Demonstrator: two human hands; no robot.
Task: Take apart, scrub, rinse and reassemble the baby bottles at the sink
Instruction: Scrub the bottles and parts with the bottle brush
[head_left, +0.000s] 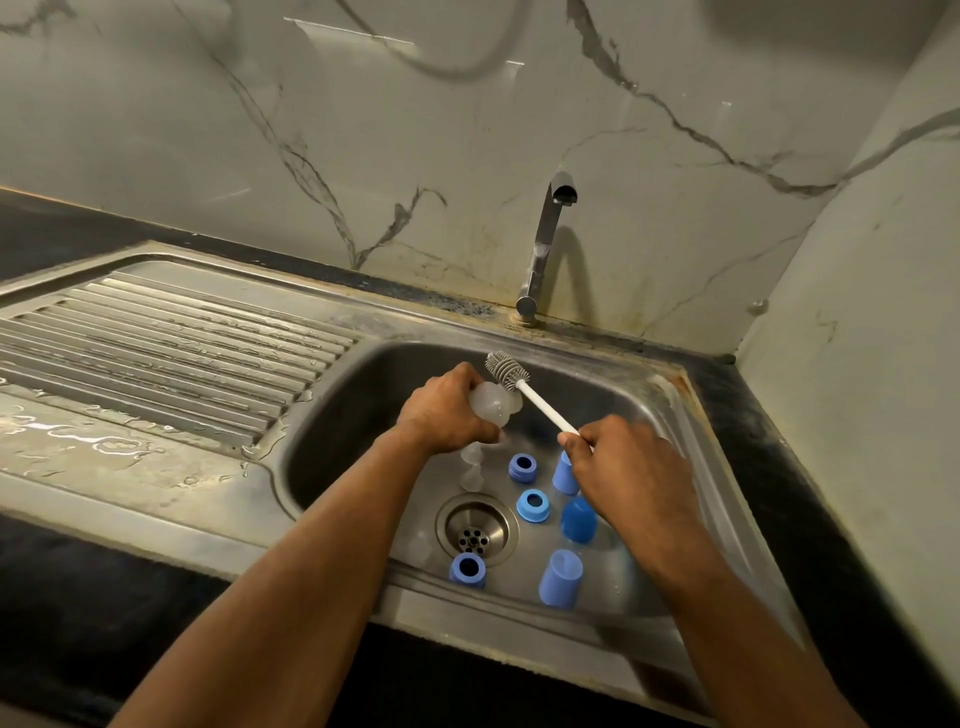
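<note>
Over the steel sink (332, 410), my left hand (447, 410) grips a clear bottle (491, 402) lying sideways. My right hand (628, 467) holds the white handle of a bottle brush; its grey bristle head (506, 368) is out in the open, just above the bottle's far end. On the sink floor lie three blue collar rings (522, 466) (533, 505) (467, 569), three blue caps (563, 474) (577, 519) (561, 578) and two clear nipples (471, 453) (471, 479) under my left wrist.
The drain (475, 530) sits mid-basin among the parts. A chrome tap (545, 244) rises behind the basin, with no water running. A wet ribbed drainboard (156, 353) lies to the left. Dark counter (779, 467) and a marble wall close in on the right.
</note>
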